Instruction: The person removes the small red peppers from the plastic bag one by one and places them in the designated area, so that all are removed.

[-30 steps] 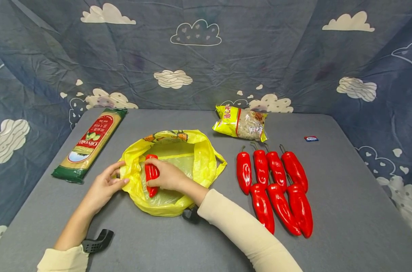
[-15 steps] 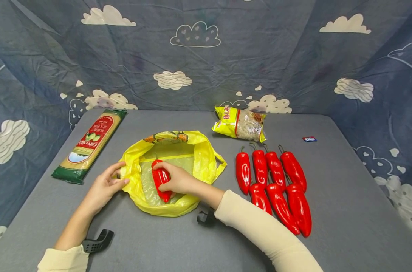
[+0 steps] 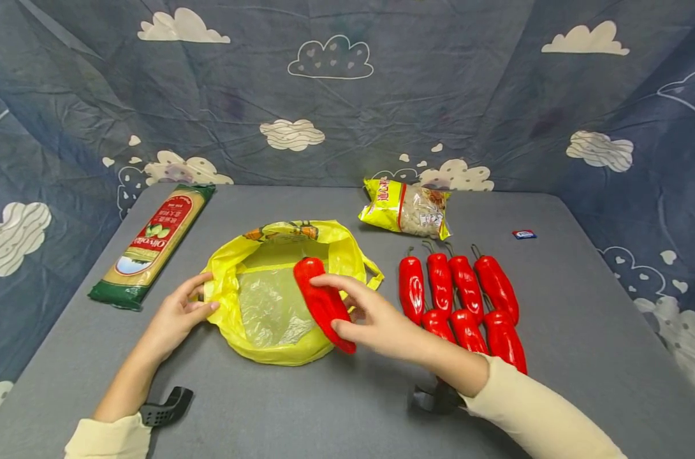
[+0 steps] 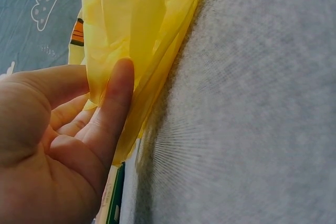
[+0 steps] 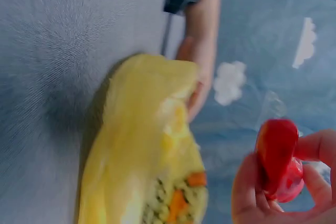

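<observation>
A yellow plastic bag (image 3: pixel 278 357) stands with its mouth open on the grey table. My left hand (image 3: pixel 175 317) pinches the bag's left rim between thumb and fingers; the left wrist view shows the thumb (image 4: pixel 119 87) against the yellow film. Over the bag's right rim, my right hand (image 3: pixel 376 319) holds a long red pepper (image 3: pixel 323 303), thumb on the near side and fingers round the far side. In the right wrist view the pepper (image 5: pixel 278 150) is gripped beside the blurred bag (image 5: pixel 142 140). Several more red peppers (image 3: pixel 411 287) lie in two rows to the right, partly behind the right forearm.
A pack of spaghetti (image 3: pixel 152 245) lies at the left. At the back is a yellow-and-clear food packet (image 3: pixel 406 207). A small blue-and-red wrapped item (image 3: pixel 524 234) lies far right. A cloud-patterned cloth (image 3: pixel 347 102) hangs behind the table.
My right hand has lifted the red pepper from inside the bag and carried it right, over the rim. The left hand stays on the bag's left rim.
</observation>
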`<control>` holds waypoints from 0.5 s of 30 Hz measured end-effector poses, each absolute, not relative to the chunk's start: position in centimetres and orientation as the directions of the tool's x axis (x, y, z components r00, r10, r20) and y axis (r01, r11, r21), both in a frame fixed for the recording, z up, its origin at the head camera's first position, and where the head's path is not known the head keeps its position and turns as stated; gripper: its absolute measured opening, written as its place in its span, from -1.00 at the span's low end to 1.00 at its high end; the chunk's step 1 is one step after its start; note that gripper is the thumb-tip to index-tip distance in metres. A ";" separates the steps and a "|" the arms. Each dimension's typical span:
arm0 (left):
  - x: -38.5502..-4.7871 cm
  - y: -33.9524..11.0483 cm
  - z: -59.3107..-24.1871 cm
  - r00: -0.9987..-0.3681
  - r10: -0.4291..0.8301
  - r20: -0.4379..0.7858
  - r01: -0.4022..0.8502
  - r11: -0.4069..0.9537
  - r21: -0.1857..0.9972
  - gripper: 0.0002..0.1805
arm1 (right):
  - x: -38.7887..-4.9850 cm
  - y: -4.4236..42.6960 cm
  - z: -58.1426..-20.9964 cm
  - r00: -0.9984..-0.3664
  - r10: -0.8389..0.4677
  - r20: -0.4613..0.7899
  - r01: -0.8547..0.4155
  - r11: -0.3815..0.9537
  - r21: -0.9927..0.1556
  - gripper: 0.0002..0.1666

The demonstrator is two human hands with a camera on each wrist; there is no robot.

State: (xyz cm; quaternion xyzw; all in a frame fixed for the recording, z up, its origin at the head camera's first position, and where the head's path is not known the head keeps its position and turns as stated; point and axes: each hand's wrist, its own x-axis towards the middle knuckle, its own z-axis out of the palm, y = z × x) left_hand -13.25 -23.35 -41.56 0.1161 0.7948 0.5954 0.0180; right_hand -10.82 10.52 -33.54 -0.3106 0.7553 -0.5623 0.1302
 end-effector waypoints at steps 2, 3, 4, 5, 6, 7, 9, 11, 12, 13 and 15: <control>-13.2 -23.4 -41.6 -0.972 0.205 0.113 0.166 0.263 0.951 -0.39 | -9.8 12.6 -33.2 -0.794 -0.575 0.199 -0.351 0.165 -0.922 -0.35; -13.2 -23.5 -41.6 -0.972 0.205 0.114 0.167 0.261 0.951 -0.40 | -9.4 13.7 -33.1 -0.808 -0.548 0.217 -0.364 0.175 -0.915 -0.35; -13.2 -23.5 -41.6 -0.972 0.205 0.115 0.167 0.262 0.951 -0.40 | -8.9 14.9 -33.2 -0.823 -0.519 0.232 -0.373 0.184 -0.909 -0.36; -13.3 -23.5 -41.6 -0.972 0.206 0.116 0.169 0.261 0.950 -0.40 | -8.4 16.0 -33.2 -0.838 -0.487 0.244 -0.376 0.194 -0.906 -0.36; -13.3 -23.6 -41.7 -0.971 0.207 0.118 0.170 0.258 0.951 -0.40 | -7.9 17.1 -33.3 -0.851 -0.456 0.260 -0.383 0.203 -0.901 -0.36; -13.3 -23.6 -41.7 -0.971 0.207 0.118 0.170 0.256 0.952 -0.40 | -7.6 18.2 -33.5 -0.857 -0.429 0.285 -0.400 0.204 -0.894 -0.36; -13.4 -23.6 -41.8 -0.972 0.203 0.115 0.166 0.260 0.951 -0.40 | -6.8 20.3 -33.8 -0.878 -0.366 0.309 -0.401 0.211 -0.891 -0.34; -13.4 -23.6 -41.8 -0.974 0.200 0.110 0.162 0.268 0.950 -0.40 | -6.1 22.4 -34.2 -0.894 -0.290 0.341 -0.406 0.205 -0.891 -0.32; -13.4 -23.6 -41.8 -0.974 0.198 0.107 0.159 0.272 0.949 -0.40 | -5.8 23.5 -34.4 -0.905 -0.247 0.346 -0.399 0.214 -0.892 -0.31; -13.4 -23.6 -41.8 -0.976 0.195 0.102 0.155 0.278 0.948 -0.40 | -5.6 24.6 -34.6 -0.912 -0.211 0.351 -0.393 0.205 -0.897 -0.31; -13.4 -23.6 -41.8 -0.977 0.191 0.096 0.150 0.290 0.945 -0.40 | -5.0 26.7 -35.1 -0.927 -0.136 0.348 -0.369 0.183 -0.911 -0.29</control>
